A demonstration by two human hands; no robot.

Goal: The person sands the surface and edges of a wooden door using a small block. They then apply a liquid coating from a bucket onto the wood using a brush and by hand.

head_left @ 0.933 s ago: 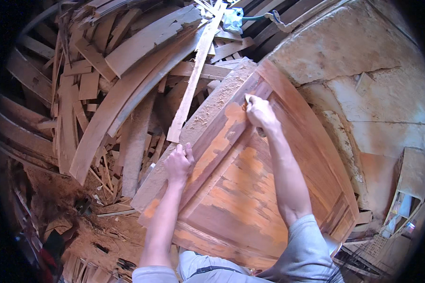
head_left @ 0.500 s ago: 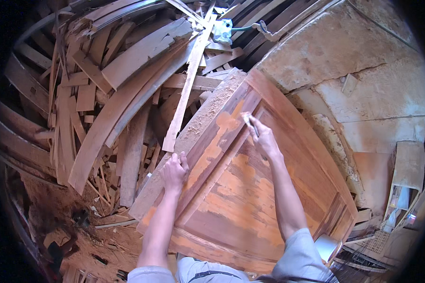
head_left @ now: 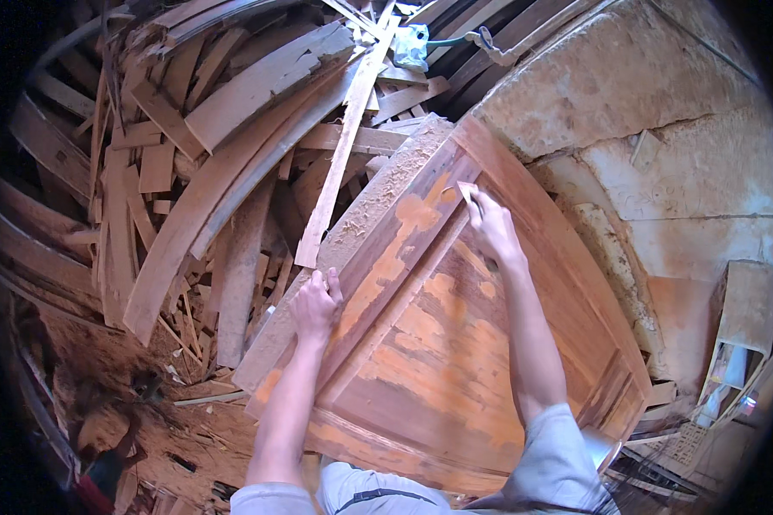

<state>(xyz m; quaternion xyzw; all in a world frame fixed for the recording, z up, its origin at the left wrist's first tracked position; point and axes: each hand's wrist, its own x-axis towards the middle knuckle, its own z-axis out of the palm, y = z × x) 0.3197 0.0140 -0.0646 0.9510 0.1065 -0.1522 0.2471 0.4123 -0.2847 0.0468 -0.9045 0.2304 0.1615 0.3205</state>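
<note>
You reach forward with your right hand [head_left: 494,227], elbow slightly bent and knuckles up, over the far part of the panel [head_left: 567,330]. Its fingers pinch a pale scraper [head_left: 467,190] whose flat end points away from you; whether it touches the wood, you cannot tell from here. Your left hand [head_left: 316,307] sits lower, by the worktop's [head_left: 386,189] dusty left edge, fingers curled inward; what they grip, if anything, cannot be told. The panel lies on the worktop, narrowing toward its far corner. It is reddish-brown, with raised mouldings, a curved right edge and ragged orange patches [head_left: 429,360] across its middle and left rail.
</note>
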